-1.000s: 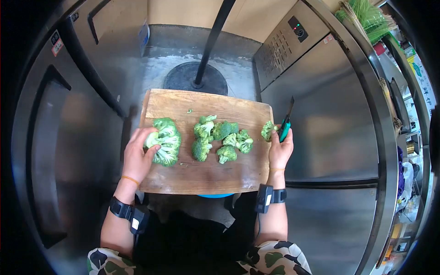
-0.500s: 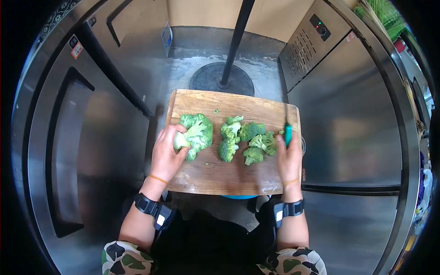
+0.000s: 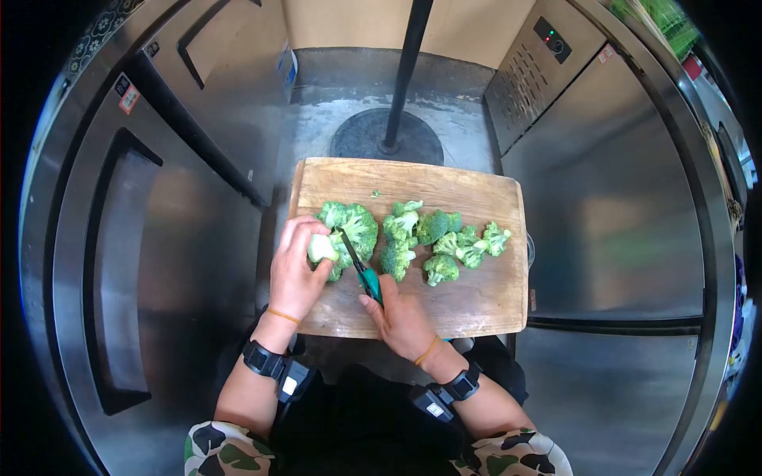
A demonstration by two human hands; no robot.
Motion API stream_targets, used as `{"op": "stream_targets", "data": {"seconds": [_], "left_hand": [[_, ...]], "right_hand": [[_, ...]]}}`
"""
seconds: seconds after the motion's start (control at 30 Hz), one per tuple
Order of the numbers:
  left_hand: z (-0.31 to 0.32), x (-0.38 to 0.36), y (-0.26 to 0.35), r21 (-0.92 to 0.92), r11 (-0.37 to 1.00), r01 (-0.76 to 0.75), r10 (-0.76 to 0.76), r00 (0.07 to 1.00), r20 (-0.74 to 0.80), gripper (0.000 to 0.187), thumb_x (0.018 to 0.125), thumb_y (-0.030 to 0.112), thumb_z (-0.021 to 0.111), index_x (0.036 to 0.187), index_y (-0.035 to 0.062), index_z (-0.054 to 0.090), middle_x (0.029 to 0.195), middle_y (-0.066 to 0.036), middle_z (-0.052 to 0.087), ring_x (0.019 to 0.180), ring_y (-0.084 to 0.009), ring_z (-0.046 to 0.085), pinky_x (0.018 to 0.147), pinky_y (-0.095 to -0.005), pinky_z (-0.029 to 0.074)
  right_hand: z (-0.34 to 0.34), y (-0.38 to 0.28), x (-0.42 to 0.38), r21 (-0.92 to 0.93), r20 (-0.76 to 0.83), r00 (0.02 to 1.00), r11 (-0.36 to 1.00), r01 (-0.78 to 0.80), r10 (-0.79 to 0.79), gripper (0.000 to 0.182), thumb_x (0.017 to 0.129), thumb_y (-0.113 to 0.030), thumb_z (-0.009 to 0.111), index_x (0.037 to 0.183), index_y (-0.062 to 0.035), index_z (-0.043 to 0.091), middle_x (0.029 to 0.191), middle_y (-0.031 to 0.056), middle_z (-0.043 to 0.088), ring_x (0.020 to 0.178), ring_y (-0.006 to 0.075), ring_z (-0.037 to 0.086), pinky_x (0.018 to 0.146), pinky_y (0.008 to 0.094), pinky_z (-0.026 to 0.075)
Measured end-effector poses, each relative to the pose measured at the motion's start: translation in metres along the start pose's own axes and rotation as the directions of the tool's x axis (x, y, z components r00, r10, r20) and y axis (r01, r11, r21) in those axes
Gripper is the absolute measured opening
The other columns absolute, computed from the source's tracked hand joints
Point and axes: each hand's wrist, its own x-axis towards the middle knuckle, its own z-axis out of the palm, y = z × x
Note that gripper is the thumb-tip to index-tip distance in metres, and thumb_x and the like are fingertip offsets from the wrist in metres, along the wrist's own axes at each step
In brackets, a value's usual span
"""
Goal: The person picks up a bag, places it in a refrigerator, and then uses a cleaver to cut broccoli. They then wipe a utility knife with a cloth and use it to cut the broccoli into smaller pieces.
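Bare left hand (image 3: 300,258) of the person: back turned upward, fingers bent, thumb set opposite them in a rounded grip. Bare right hand (image 3: 405,319): angled forward and inward, toward the left hand, fingers curled closed, thumb on the inner side. The left forearm (image 3: 252,393) runs forward with a slight inward slant; the right forearm (image 3: 494,403) slants more strongly inward. Each wrist bears a thin orange band (image 3: 283,316) and, nearer the elbow, a black strap (image 3: 264,359) with a boxy module (image 3: 294,380). Camouflage-patterned sleeves (image 3: 226,451) in cream, green and black end near the elbows.
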Motion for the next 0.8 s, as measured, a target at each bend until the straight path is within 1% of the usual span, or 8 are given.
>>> {"op": "stream_targets", "data": {"seconds": [0.17,0.27,0.37,0.5,0.57,0.7,0.77,0.8], "left_hand": [[-0.001,0.0,-0.004,-0.014,0.999,-0.029,0.029,0.999,0.012,0.041,0.065,-0.009,0.07,0.099,0.007,0.054,0.109,-0.011,0.055,0.103,-0.0307,0.058,0.086,-0.0348,0.047],[-0.002,-0.001,-0.004,-0.029,1.0,-0.012,0.014,0.999,0.039,0.041,0.065,-0.01,0.07,0.098,0.0066,0.053,0.107,-0.011,0.056,0.101,-0.0307,0.058,0.085,-0.0342,0.047],[-0.002,-0.001,-0.004,-0.031,0.999,-0.012,0.013,0.999,0.037,0.039,0.065,-0.009,0.067,0.097,0.0065,0.053,0.104,-0.011,0.058,0.099,-0.0329,0.058,0.084,-0.0376,0.047],[-0.004,0.0,0.001,-0.014,1.0,0.001,0.0,0.998,0.057,0.038,0.064,-0.01,0.066,0.096,0.0065,0.053,0.102,-0.01,0.059,0.099,-0.0349,0.058,0.084,-0.0398,0.047],[-0.001,-0.003,0.007,0.065,0.993,-0.097,0.091,0.992,0.093,0.037,0.064,-0.012,0.064,0.095,0.0057,0.054,0.103,-0.012,0.059,0.101,-0.0319,0.059,0.085,-0.0354,0.048],[-0.001,-0.003,0.002,-0.035,0.999,0.0,0.002,0.998,0.066,0.036,0.065,-0.01,0.063,0.097,0.0061,0.055,0.105,-0.012,0.059,0.102,-0.0321,0.06,0.087,-0.0364,0.047],[-0.001,-0.004,0.003,-0.015,1.0,0.009,-0.009,0.999,0.031,0.039,0.065,-0.01,0.064,0.1,0.0064,0.056,0.105,-0.011,0.058,0.102,-0.0315,0.06,0.086,-0.0359,0.048],[-0.002,-0.004,0.003,-0.007,1.0,0.015,-0.015,1.0,0.009,0.04,0.066,-0.01,0.064,0.102,0.0066,0.056,0.105,-0.011,0.058,0.102,-0.0312,0.06,0.086,-0.0357,0.048]], "right_hand": [[0.004,0.001,0.002,0.091,0.082,0.996,0.995,-0.042,0.035,0.028,0.098,-0.026,0.053,0.106,-0.002,0.04,0.064,0.0228,0.058,0.062,0.0444,0.059,0.053,0.0511,0.044],[0.011,-0.001,0.004,-0.03,0.067,0.997,0.999,-0.044,0.046,0.03,0.097,-0.027,0.05,0.104,0.0,0.039,0.071,0.0285,0.061,0.068,0.0481,0.06,0.061,0.0581,0.046],[0.009,-0.011,0.007,-0.037,0.109,0.988,0.993,-0.11,0.113,0.031,0.097,-0.028,0.05,0.103,0.0003,0.039,0.073,0.0293,0.062,0.07,0.049,0.06,0.063,0.0583,0.046],[0.026,-0.002,0.014,-0.004,0.057,0.994,0.995,-0.096,0.096,0.03,0.097,-0.025,0.051,0.108,-0.0006,0.039,0.07,0.0278,0.059,0.068,0.0475,0.059,0.059,0.0553,0.044],[0.039,0.004,0.021,0.016,0.021,0.996,0.996,-0.092,0.091,0.029,0.097,-0.025,0.052,0.108,-0.0011,0.039,0.07,0.0278,0.059,0.069,0.0475,0.059,0.06,0.0554,0.044],[0.033,0.003,0.023,0.048,0.008,0.999,0.998,-0.046,0.046,0.028,0.096,-0.025,0.054,0.106,-0.0017,0.042,0.07,0.0267,0.06,0.069,0.0467,0.059,0.06,0.0544,0.044],[0.019,0.005,0.024,0.066,0.011,1.0,0.998,0.02,-0.021,0.028,0.095,-0.026,0.056,0.104,-0.002,0.044,0.071,0.0257,0.06,0.069,0.0459,0.059,0.059,0.0535,0.044],[0.013,0.003,0.023,0.028,0.031,1.0,1.0,-0.001,0.001,0.028,0.095,-0.026,0.057,0.104,-0.002,0.044,0.071,0.0252,0.06,0.069,0.0456,0.06,0.059,0.0529,0.044]]}}
